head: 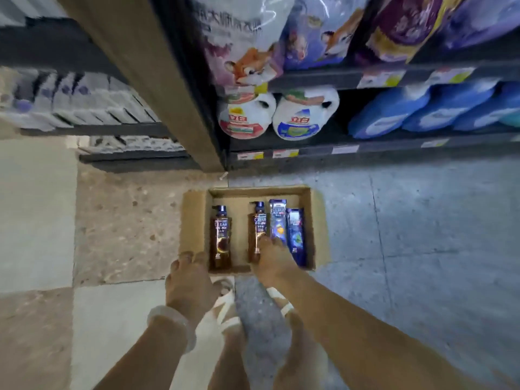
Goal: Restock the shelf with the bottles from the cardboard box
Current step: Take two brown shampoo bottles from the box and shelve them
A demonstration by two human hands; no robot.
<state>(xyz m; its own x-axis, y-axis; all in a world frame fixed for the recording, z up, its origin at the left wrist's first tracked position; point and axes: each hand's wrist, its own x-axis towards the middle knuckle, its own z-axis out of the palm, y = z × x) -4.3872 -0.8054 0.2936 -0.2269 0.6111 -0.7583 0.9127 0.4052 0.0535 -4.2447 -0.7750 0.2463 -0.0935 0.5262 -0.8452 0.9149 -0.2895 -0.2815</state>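
beyond the cardboard box (194, 220) on the floor stands the shelf (365, 147), its lower tiers holding detergent jugs (305, 116) and blue pouches (422, 111). inside the box lie four bottles: one brown pump bottle (221, 237) toward its left wall, a second brown pump bottle (257, 226) at the middle, two blue bottles (287, 226) against its right wall. my right hand (271, 263) reaches into the box, fingers spread over the middle ones, not clearly closed on any. my left hand (191, 280) hangs loosely curled at the box's near left corner, holding nothing. i judge this the pick-up step; next i need a firm wrap round one bottle, then a lift to the shelf.
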